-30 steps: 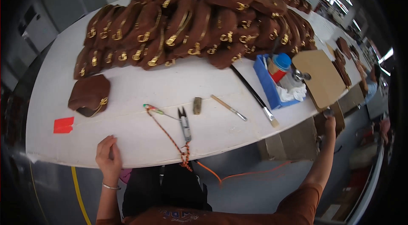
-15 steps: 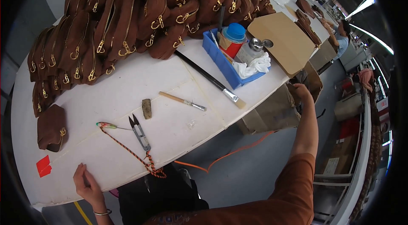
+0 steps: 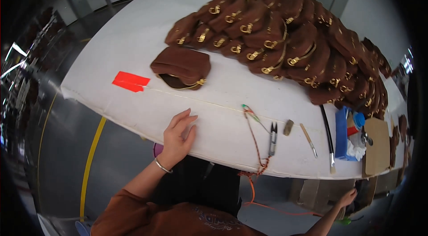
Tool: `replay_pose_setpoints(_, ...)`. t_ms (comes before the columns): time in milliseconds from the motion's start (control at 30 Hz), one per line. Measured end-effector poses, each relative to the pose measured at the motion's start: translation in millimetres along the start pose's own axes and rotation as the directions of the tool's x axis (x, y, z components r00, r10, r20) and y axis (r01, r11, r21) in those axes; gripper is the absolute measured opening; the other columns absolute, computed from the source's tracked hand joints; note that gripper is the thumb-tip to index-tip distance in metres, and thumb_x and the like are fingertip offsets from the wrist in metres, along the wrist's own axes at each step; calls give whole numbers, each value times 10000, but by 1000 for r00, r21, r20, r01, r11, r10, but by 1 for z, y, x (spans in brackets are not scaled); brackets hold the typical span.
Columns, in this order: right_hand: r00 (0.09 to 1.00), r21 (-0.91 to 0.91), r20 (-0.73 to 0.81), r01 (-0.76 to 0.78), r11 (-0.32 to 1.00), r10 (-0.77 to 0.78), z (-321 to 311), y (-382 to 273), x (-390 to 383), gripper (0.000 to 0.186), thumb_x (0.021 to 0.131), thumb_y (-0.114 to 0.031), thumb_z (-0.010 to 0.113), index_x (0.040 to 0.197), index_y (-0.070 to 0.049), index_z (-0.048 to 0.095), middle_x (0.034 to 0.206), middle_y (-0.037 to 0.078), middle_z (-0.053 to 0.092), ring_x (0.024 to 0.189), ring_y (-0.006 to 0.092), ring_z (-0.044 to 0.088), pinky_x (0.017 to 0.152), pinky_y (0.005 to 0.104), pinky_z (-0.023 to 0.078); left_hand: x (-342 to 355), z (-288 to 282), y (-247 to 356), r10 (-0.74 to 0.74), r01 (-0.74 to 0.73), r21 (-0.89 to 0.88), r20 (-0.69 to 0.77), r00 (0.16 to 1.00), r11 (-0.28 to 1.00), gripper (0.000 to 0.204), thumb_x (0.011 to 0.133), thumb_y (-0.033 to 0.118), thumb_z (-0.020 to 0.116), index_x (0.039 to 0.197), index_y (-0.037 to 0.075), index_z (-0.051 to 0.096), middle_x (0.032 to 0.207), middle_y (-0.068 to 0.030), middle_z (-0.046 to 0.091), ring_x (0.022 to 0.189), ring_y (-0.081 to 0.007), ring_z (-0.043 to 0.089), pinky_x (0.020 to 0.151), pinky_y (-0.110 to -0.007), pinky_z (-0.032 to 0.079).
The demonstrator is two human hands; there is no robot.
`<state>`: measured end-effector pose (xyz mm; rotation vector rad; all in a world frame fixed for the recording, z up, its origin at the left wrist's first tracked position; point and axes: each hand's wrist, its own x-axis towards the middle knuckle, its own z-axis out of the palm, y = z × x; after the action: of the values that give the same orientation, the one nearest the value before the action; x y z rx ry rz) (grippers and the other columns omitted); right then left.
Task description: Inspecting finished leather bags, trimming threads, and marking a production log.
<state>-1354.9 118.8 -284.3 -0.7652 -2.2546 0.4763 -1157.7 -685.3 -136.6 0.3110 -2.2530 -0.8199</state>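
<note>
Across the white surface (image 3: 120, 26), with its heap of brown zip pouches (image 3: 267, 33), the view has swung leftward in the last half second, so attention seems to shift from the cardboard box (image 3: 312, 193) below the near right edge to the lone brown pouch (image 3: 185, 63), lying partly open in front of the heap. The hands are well apart: the left hand (image 3: 177, 140) visibly holds nothing, fingers loosely bent at the near edge, while the right hand (image 3: 347, 198) remains down by the box, its grip impossible to tell.
</note>
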Motion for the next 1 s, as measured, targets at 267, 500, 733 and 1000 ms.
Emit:
replay_pose_setpoints(267,986,452,43,125,883,-162,-72,-119,-125,353,1016,-236,478,1196,31,623,1128,156,664,1018,252,631,890,341,487,91,-67,-90,118,-67,207,-248,962,976,437,807,38,674,1234,38,583,1298,-218,538,1189,-365,538,1011,-406,432)
replay_pose_setpoints(500,839,806,347,-40,590,-418,-154,-334,-279,262,1016,-149,485,1183,11,607,1070,89,666,1033,150,613,873,296,480,149,-60,-142,188,-264,510,196,962,819,351,817,83,674,1164,90,617,1074,-146,648,993,-332,619,854,-427,500)
replay_pose_setpoints(733,539,915,392,-147,375,-745,-184,-501,-422,472,923,-75,591,1358,3,425,1339,144,493,1198,228,515,942,325,466,103,-71,-68,264,-265,332,46,963,906,258,840,100,636,1093,51,624,796,-160,670,701,-353,655,640,-454,525)
replay_pose_setpoints(1000,650,976,107,75,204,-752,-178,-596,-464,716,794,61,516,1463,4,266,1388,242,444,1230,340,514,991,384,440,33,-103,3,261,-261,-2,-16,965,965,438,819,71,619,1249,49,539,977,-204,649,790,-374,647,664,-450,534)
